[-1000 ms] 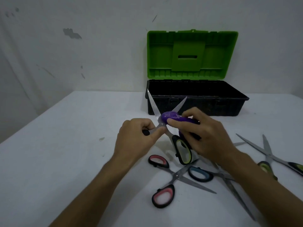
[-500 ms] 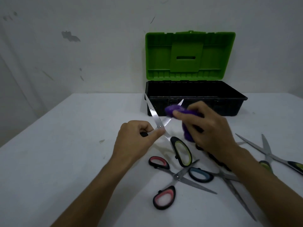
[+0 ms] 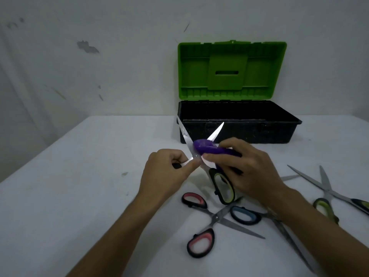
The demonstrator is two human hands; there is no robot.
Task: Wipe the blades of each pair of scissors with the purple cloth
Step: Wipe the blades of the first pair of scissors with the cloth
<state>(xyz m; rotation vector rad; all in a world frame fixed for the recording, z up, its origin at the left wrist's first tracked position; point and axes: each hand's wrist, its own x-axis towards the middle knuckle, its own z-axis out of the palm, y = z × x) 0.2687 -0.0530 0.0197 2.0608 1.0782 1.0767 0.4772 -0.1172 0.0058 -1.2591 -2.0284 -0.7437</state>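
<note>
Lowest in the frame, right of centre, the pink-handled scissors (image 3: 207, 222) lie open in an X on the white desk (image 3: 79, 196), one loop at the bottom and the other up and to the left. Just right of them the blue-handled scissors (image 3: 246, 215) lie partly under the right forearm, a long blade running down toward the lower right corner. At the right edge a green-handled pair (image 3: 327, 193) lies open, well apart from the rest.

Above these, in the middle of the frame, the left hand (image 3: 165, 174) is curled around one black handle of the held scissors (image 3: 196, 154), thumb pressed near the pivot. Their blades are spread in a V pointing up the frame, and the free green-and-black handle loop hangs down toward the desk (whether it touches the surface cannot be told). The right hand (image 3: 245, 168) grips the purple cloth (image 3: 207, 147), fingers curled over it, pressing it between the blades close above the pivot, against the right-hand blade.

Behind the blade tips, in the upper right-centre, stands a black toolbox (image 3: 239, 124) with its green lid (image 3: 231, 70) upright against the wall (image 3: 99, 56), which is scuffed at upper left.
</note>
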